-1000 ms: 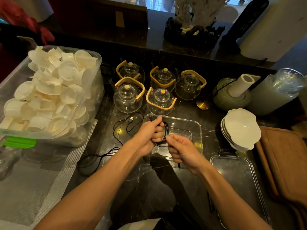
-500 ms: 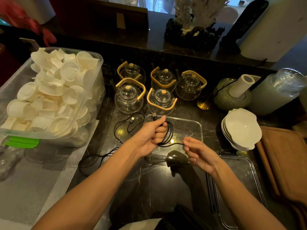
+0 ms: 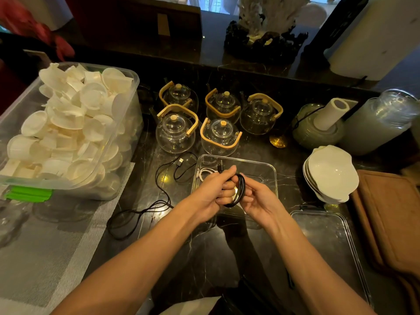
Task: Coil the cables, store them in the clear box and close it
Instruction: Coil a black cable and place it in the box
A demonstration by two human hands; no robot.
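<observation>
My left hand (image 3: 214, 189) grips a coiled black cable (image 3: 239, 189) over the clear box (image 3: 268, 169) on the dark marble counter. My right hand (image 3: 256, 198) meets the coil from the right, its fingers curled against the loops. A white cable (image 3: 204, 173) lies inside the box at its left end. A second black cable (image 3: 159, 189) with a USB plug lies loose on the counter left of the box. The clear lid (image 3: 327, 237) lies flat to the right, near the counter's front.
A big clear bin of white cups (image 3: 68, 133) stands at the left. Several glass teapots (image 3: 177, 133) crowd behind the box. Stacked white bowls (image 3: 329, 173), a wooden board (image 3: 391, 219) and jars (image 3: 381, 123) fill the right side.
My right hand swung out to the right drawing the cable's tail, then came back to the coil. The coil in my left hand has more loops.
</observation>
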